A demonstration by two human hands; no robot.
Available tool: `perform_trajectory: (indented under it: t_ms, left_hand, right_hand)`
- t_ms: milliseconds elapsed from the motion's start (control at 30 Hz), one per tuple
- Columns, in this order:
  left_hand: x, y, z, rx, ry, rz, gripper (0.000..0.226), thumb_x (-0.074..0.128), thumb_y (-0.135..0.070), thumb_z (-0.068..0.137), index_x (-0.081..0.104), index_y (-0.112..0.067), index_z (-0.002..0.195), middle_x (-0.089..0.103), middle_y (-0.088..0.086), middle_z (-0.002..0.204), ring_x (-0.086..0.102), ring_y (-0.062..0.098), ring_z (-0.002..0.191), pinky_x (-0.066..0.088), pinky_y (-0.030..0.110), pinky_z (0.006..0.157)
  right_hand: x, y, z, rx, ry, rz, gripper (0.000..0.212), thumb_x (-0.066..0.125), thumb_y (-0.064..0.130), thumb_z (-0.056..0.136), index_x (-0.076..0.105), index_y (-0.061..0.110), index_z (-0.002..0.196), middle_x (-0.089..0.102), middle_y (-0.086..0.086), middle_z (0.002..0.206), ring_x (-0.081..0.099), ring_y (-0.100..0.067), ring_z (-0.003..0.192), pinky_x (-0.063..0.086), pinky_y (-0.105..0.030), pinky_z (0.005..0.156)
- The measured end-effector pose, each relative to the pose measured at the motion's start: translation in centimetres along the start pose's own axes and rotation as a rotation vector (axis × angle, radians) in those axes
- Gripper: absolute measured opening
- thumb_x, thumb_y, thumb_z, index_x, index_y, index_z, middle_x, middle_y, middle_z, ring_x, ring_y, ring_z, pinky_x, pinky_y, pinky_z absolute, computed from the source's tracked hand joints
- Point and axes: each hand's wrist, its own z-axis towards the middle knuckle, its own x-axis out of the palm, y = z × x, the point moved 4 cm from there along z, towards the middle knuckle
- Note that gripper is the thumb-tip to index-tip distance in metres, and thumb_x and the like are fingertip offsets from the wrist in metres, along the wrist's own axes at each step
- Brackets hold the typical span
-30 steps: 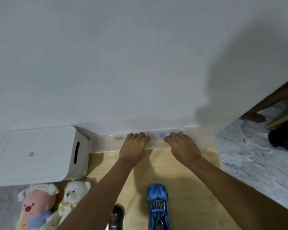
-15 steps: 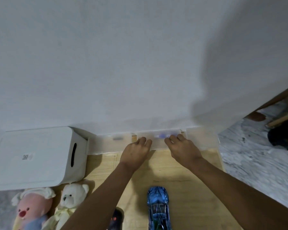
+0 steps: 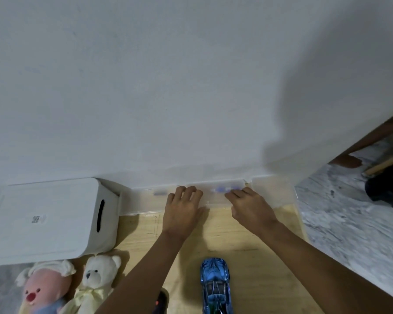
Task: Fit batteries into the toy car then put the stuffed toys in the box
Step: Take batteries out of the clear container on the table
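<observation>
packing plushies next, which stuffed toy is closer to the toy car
The white teddy bear, with the pale yellow bow. It lies beside the pink-faced plush, on the side toward the blue toy car; the pink-faced one is farther left.

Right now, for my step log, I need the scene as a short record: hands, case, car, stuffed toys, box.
left hand: rests on the clear case by the wall
right hand: fingers touch the same case
case contents: small blue items, too blurred to identify
toy car: blue, on the wooden table, untouched
stuffed toys: pink toy and white bear, outside, beside the white box
</observation>
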Motion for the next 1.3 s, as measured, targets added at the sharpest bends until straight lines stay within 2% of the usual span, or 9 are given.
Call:
perform_trajectory:
  t_ms: [167,333,467,567,633,767,900,1033,1300]
  left_hand:
    - [-0.4,-0.3,-0.4,-0.122,-0.043,-0.062,0.076,0.086,-0.045,0.076,0.047,-0.026,0.139,0.049,0.005,0.142,0.054,0.028,0.118,0.053,0.041,0.084]
    - [-0.2,-0.4,-0.9,-0.165,-0.051,-0.09,0.093,0.086,-0.051,0.077,0.032,-0.028,0.15,0.029,0.015,0.159,0.054,0.033,0.128,0.055,0.044,0.089]
    - [-0.1,-0.3,-1.2,-0.156,-0.053,-0.102,0.1,0.085,-0.054,0.075,0.03,-0.027,0.154,0.024,0.015,0.163,0.054,0.033,0.13,0.057,0.044,0.088]
    - [-0.2,-0.2,-1.2,-0.197,-0.053,-0.108,0.105,0.086,-0.054,0.074,0.025,-0.03,0.156,0.021,0.016,0.163,0.055,0.035,0.126,0.059,0.044,0.086]
    - [-0.1,0.0,-1.4,-0.205,-0.081,-0.149,0.1,0.082,-0.057,0.077,0.027,-0.032,0.156,0.023,0.016,0.16,0.058,0.035,0.121,0.061,0.046,0.082]
    - [-0.2,0.3,-1.4,-0.202,-0.106,-0.218,0.083,0.065,-0.063,0.09,0.026,-0.036,0.158,0.023,0.016,0.159,0.06,0.031,0.115,0.062,0.046,0.075]
    - [-0.3,0.4,-1.2,-0.201,-0.095,-0.22,0.088,0.068,-0.061,0.088,0.021,-0.038,0.159,0.018,0.013,0.162,0.06,0.031,0.114,0.061,0.048,0.077]
    - [0.2,0.3,-1.5,-0.222,-0.05,-0.215,0.096,0.071,-0.058,0.088,0.01,-0.042,0.16,0.01,0.013,0.165,0.059,0.03,0.117,0.06,0.048,0.082]
    - [0.3,0.2,-1.4,-0.238,-0.041,-0.216,0.092,0.065,-0.06,0.09,0.008,-0.042,0.16,0.008,0.011,0.166,0.059,0.031,0.12,0.059,0.05,0.084]
  right_hand:
    - [-2.5,-1.8,0.9,0.083,0.007,0.358,0.033,0.074,0.013,0.081,0.071,0.019,0.114,0.071,0.001,0.111,0.064,-0.024,0.103,0.056,-0.039,0.085]
    - [-5.0,-3.3,1.6,0.257,-0.313,0.391,0.018,0.084,0.023,0.076,0.067,0.023,0.079,0.056,0.007,0.084,0.056,-0.017,0.083,0.046,-0.028,0.066]
    - [-4.2,-2.8,2.2,0.364,-0.376,0.553,0.012,0.082,0.018,0.081,0.072,0.021,0.086,0.062,0.01,0.072,0.057,-0.009,0.066,0.055,-0.032,0.064]
    - [-3.7,-2.2,1.0,0.306,-0.435,0.584,0.018,0.078,0.011,0.086,0.073,0.015,0.102,0.074,0.004,0.093,0.068,-0.009,0.078,0.059,-0.03,0.075]
    - [-3.0,-1.9,-0.1,0.325,-0.388,0.605,0.024,0.076,0.013,0.088,0.064,0.015,0.109,0.072,0.005,0.102,0.066,-0.008,0.087,0.056,-0.025,0.077]
    - [-1.2,-1.8,-0.7,0.329,-0.236,0.563,0.02,0.071,0.012,0.09,0.059,0.018,0.104,0.07,0.004,0.096,0.066,-0.012,0.084,0.055,-0.029,0.071]
    - [0.0,-1.7,1.7,0.222,0.125,0.331,0.022,0.061,0.007,0.09,0.067,0.019,0.107,0.07,-0.003,0.099,0.065,-0.027,0.088,0.055,-0.038,0.073]
    - [0.5,-1.0,4.2,0.114,0.401,0.091,0.028,0.068,0.007,0.086,0.067,0.014,0.113,0.066,-0.008,0.112,0.067,-0.032,0.098,0.053,-0.034,0.076]
    - [1.3,-0.1,6.0,0.013,0.509,-0.084,0.028,0.058,-0.001,0.092,0.063,0.008,0.118,0.062,-0.015,0.12,0.065,-0.036,0.108,0.049,-0.036,0.078]
